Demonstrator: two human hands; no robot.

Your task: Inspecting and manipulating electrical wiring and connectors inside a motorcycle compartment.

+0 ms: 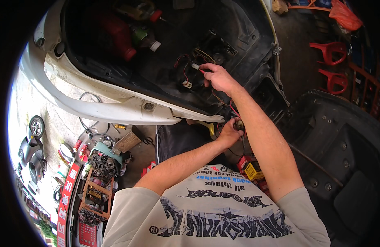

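Note:
My right hand (221,78) reaches into the dark storage well of a white scooter. Its fingers are closed on a thin red probe-like piece (202,71), whose tip meets a white wire connector (195,66). A second white connector (187,85) hangs on wires just below and to the left. Lower down, by the edge of the white body panel (157,113), my left hand (231,133) is closed round a small roundish part (239,124) with wires near it. My right forearm passes close beside that part, and its exact kind is unclear.
Red bottles (116,37) and a green-labelled bottle (144,37) lie inside the well. At right is a large black seat pan (342,144). Red chairs (332,53) stand beyond. A yellow box (253,171) sits below my arms, and a parts rack (97,189) stands lower left.

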